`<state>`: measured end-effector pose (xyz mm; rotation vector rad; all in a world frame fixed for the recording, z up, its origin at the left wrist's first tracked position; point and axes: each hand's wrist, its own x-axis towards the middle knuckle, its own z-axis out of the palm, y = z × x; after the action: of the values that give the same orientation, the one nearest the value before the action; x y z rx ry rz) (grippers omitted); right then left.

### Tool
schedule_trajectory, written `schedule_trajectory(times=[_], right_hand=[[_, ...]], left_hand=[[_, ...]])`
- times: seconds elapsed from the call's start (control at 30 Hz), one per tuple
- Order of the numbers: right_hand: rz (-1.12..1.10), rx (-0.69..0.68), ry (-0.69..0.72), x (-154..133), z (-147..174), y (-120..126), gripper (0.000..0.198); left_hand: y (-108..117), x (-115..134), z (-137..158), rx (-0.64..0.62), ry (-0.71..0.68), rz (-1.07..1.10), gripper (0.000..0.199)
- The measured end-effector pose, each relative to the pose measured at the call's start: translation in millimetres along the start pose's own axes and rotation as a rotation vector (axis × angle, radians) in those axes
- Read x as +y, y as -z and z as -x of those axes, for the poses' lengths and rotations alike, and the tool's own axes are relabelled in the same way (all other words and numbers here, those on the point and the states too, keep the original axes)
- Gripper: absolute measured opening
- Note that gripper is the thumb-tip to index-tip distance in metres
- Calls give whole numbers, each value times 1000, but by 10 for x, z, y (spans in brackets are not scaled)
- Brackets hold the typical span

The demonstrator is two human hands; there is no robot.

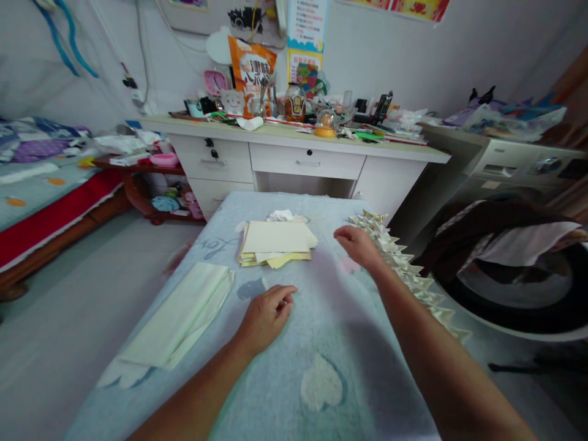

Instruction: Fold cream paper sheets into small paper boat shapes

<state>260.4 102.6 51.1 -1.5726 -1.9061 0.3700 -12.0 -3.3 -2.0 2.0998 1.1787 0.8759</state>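
My left hand [269,315] rests on the blue blanket [294,392] in the middle, its fingers curled in, and no object shows in them. My right hand [357,244] is closed at the right edge of the cloth; whether its fingers hold something small is hidden. Beside it runs a long row of folded paper pieces [413,275], pointed and pale, down the right edge. Ahead of my left hand lies a stack of cream and yellow paper sheets [278,239]. A folded pale green cloth or paper bundle [184,315] lies to the left.
Crumpled white tissue [280,215] sits behind the stack. A white desk [307,160] crowded with jars, a clock and a snack bag stands along the wall. To the right is a washing machine [509,159] with laundry in its open door; to the left, a bed [50,202].
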Motion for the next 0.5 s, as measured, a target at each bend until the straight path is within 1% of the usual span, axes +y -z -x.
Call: schedule_trajectory(times=[0.07, 0.1, 0.17, 0.23, 0.33, 0.43, 0.5], right_hand=[[34, -102, 65, -158, 73, -262, 23], [73, -113, 97, -227, 98, -379, 26], [154, -99, 147, -342, 119, -577, 41], [214, -134, 185, -425, 104, -726, 54], [263, -203, 171, -504, 53, -871, 59], [266, -249, 184, -554, 8, -943, 55], [256, -257, 189, -576, -19, -961, 52]], left_hand=[[39, -16, -20, 46, 16, 5, 28], [56, -29, -29, 71, 31, 8, 26], [82, -61, -43, 119, 61, 15, 23], [94, -92, -52, 158, 84, 22, 21], [99, -115, -51, 179, 96, 33, 20], [108, -117, -49, 193, 93, 54, 20], [114, -132, -57, 247, 106, 87, 19]])
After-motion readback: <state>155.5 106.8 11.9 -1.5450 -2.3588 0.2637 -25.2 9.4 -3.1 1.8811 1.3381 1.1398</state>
